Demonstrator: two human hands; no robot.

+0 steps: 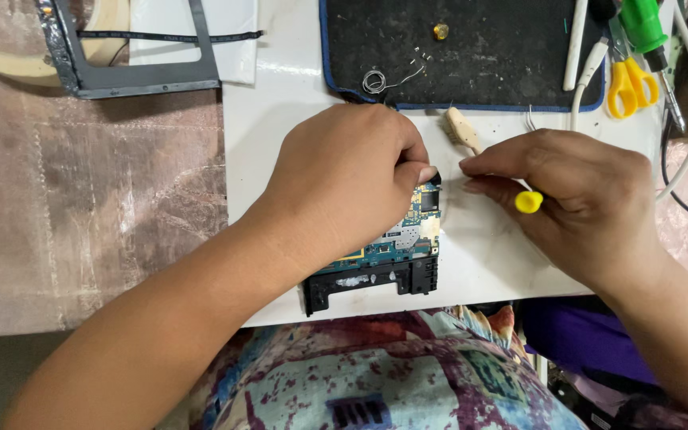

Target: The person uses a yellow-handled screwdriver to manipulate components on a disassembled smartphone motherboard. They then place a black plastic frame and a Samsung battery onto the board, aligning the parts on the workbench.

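A blue-green circuit board (408,239) in a black plastic frame (372,283) lies on the white table near its front edge. My left hand (344,175) covers the board's upper left part and grips it with thumb and fingers. My right hand (575,191) is closed around a small tool with a yellow end (529,201), its fingertips pointing at the board's top right corner. The tool's tip is hidden by my fingers.
A black mat with a blue edge (471,64) lies at the back, with a brass piece (440,31), a wire coil (373,80) and small screws. A small brush (462,130), yellow scissors (631,84), a green screwdriver (648,32) and white cables (587,72) sit nearby. A grey metal frame (137,78) lies back left.
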